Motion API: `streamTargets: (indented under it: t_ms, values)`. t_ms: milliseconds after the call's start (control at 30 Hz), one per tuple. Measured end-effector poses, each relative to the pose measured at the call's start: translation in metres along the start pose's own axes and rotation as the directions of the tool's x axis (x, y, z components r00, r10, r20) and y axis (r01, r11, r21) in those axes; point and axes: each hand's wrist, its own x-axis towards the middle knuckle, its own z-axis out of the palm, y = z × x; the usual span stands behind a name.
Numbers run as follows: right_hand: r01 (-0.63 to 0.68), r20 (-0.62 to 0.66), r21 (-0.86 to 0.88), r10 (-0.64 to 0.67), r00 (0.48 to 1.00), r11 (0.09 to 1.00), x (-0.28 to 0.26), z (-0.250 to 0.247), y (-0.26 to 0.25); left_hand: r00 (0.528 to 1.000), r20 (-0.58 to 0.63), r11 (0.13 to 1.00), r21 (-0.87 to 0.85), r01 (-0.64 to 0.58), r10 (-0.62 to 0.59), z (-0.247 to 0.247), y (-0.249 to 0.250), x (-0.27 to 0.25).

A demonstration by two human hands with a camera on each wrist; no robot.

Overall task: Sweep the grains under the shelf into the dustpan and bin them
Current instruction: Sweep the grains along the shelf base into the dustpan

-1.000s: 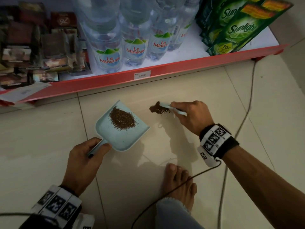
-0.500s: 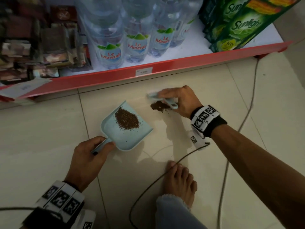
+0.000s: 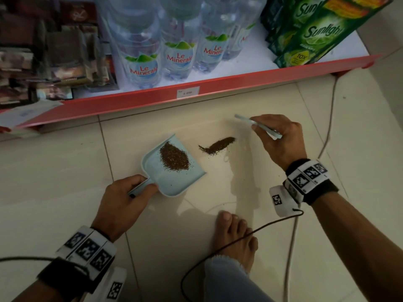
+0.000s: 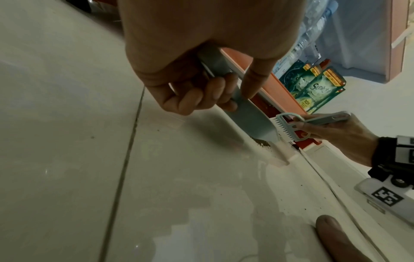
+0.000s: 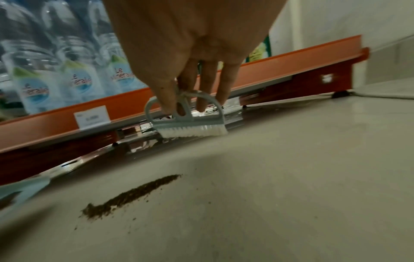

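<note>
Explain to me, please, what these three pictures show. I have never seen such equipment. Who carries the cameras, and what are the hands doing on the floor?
There is no machine here: a person works with two bare hands. One camera sits on the head and looks down; it gives the wide picture. One camera sits on each wrist, by the bands with black-and-white squares, and looks along the hand. The left hand holds the handle of a light blue dustpan that rests on the tiled floor; a heap of brown grains lies in it. The right hand holds a small brush above the floor, near a streak of the same grains not yet swept in. Behind stands a red-edged shelf with water bottles.
</note>
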Motion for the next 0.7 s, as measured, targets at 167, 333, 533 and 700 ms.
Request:
streamTargets:
  t_ms: [167, 333, 533, 700]
  values:
    - [-0.149, 0.005, -0.254, 0.156, 0.988, 0.956, -0.013, 0.020, -0.007, 0.999, 0.024, 0.992, 0.116, 0.043, -0.046, 0.009, 0.005, 0.006]
    - [-0.076, 0.146, -0.364, 0.137, 0.980, 0.928, -0.028, 0.034, -0.023, 0.998, 0.033, 0.981, 0.192, 0.039, -0.047, 0.022, 0.014, 0.007]
    - [-0.062, 0.170, -0.296, 0.116, 0.979, 0.953, -0.040, 0.036, -0.042, 0.989, 0.079, 0.962, 0.250, 0.104, -0.128, 0.038, 0.033, 0.009]
    - [-0.022, 0.144, -0.289, 0.066, 0.987, 0.957, -0.048, 0.037, -0.059, 0.975, 0.110, 0.947, 0.281, 0.155, -0.192, 0.049, 0.046, 0.011]
